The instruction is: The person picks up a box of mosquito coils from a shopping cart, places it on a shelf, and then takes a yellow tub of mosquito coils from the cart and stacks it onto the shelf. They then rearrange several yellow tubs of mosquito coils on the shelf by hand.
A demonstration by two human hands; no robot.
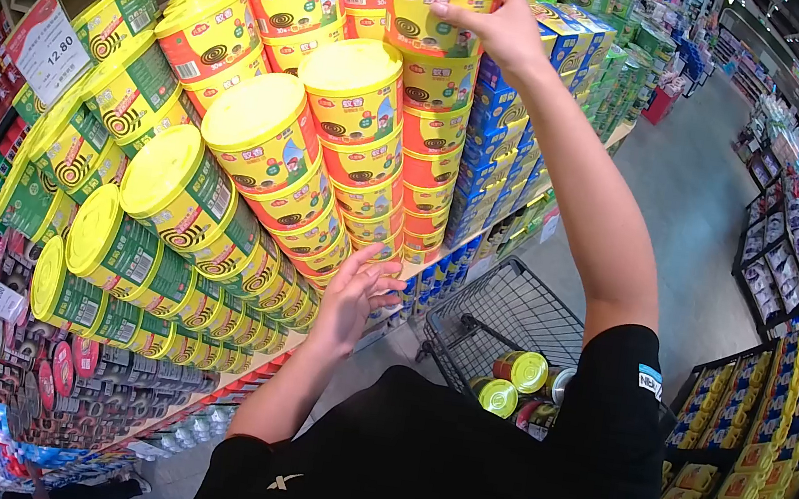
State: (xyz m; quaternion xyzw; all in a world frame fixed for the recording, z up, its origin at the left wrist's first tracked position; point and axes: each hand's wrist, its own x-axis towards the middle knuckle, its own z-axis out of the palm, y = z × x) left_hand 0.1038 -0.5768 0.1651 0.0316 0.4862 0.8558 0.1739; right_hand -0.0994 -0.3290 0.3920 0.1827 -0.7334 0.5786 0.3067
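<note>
Yellow tubs with coil pictures stand in stacked columns on a shelf. My right hand (pixel 495 22), arm stretched up, grips the top yellow tub (pixel 427 23) of a column by its right side, thumb in front and fingers at the lid edge. That tub sits upright over another yellow tub (pixel 439 81). Lower down, my left hand (pixel 356 294) is held in the air before the columns, fingers apart, with nothing in it. Nearest to it are the red and yellow tubs (pixel 318 239) of the front columns. Tubs with green labels (pixel 141 256) fill the left side.
A wire shopping cart (pixel 513 310) with several tins (pixel 527 371) stands below my right arm. Blue boxes (pixel 493 151) are stacked right of the tubs. Price signs (pixel 53 47) hang at the left. An aisle floor (pixel 690 187) runs between this display and shelves (pixel 744 467) at the right.
</note>
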